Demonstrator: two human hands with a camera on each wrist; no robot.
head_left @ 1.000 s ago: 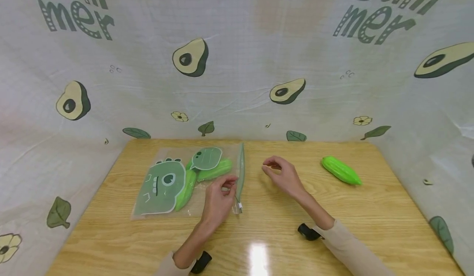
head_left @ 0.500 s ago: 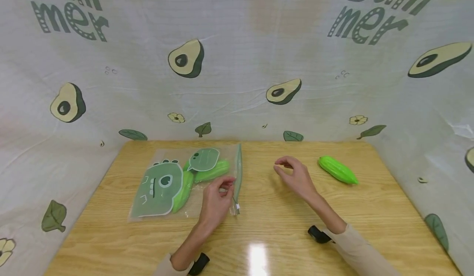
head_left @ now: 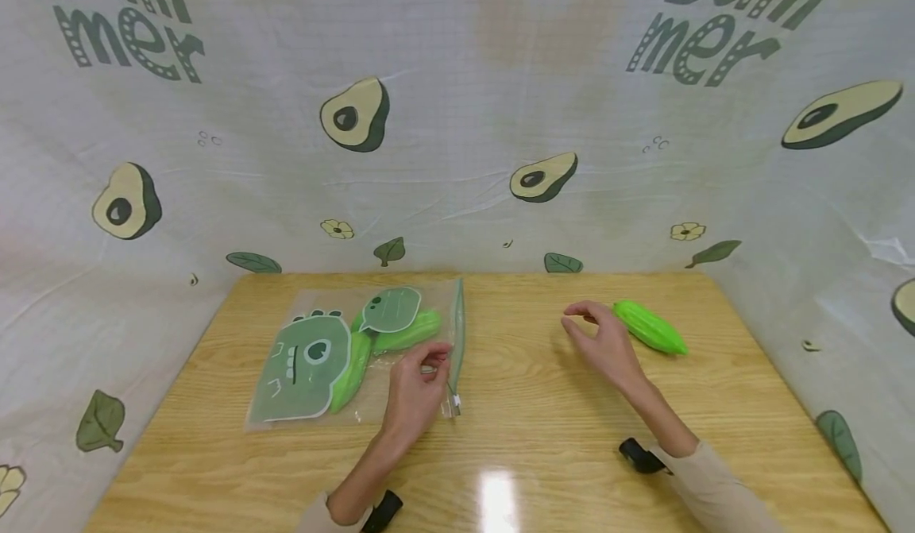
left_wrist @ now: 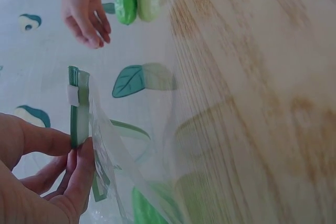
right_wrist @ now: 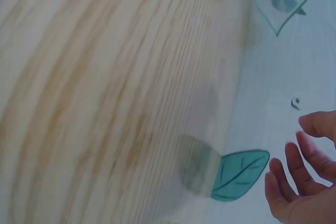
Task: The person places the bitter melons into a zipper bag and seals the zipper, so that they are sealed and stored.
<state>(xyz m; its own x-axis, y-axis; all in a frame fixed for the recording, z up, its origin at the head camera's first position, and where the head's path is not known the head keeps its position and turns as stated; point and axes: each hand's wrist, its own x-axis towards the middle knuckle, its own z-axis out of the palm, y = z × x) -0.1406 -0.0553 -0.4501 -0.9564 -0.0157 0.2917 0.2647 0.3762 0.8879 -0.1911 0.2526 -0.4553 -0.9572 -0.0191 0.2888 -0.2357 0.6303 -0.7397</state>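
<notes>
A clear zip bag [head_left: 386, 398] with a green one-eyed monster print lies flat on the table's left half. Inside it are bright green, ridged, gourd-like vegetables [head_left: 350, 378], partly hidden by the print. My left hand [head_left: 417, 390] pinches the bag's green zip edge [left_wrist: 80, 114] between thumb and fingers; a white slider [left_wrist: 73, 95] sits on this strip. My right hand [head_left: 608, 348] hovers with loosely curved fingers, holding nothing. Just right of it lies another pointed green gourd-like vegetable [head_left: 652, 328]. The right wrist view catches the right hand's spread fingers [right_wrist: 299, 169].
The wooden table [head_left: 529, 453] is glossy and mirrors things near its back edge. A pale cloth [head_left: 443, 120] printed with avocados and leaves hangs behind and at both sides. Black wrist cameras [head_left: 641, 455] sit on both forearms.
My right hand has moved right, away from the bag and close to the loose green vegetable. My left hand keeps its pinch on the bag's edge. The head view has shifted slightly.
</notes>
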